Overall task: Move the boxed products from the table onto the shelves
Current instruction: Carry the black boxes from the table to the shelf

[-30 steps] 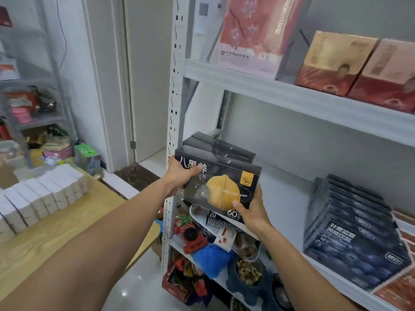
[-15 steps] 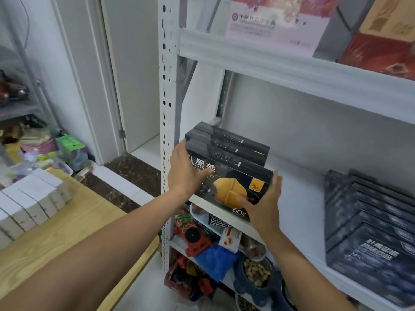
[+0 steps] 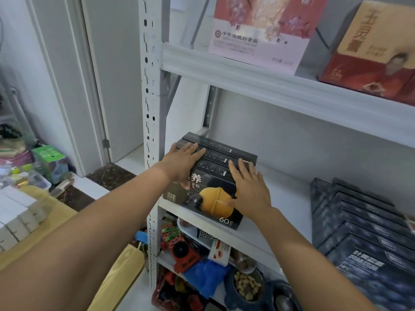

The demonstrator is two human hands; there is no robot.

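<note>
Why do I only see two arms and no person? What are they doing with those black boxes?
The camera sits on the person's head and looks down, so you see what they see: just their own arms. There is one picture, from that head camera. The left hand and the right hand lie flat, fingers spread, on a row of black boxes with a yellow picture on the front. The boxes stand on the middle shelf of a white metal rack. Nothing is gripped; both palms just press on the boxes. To the right on that shelf is a stack of dark blue boxes. At the left, the wooden table holds white boxes waiting.
</note>
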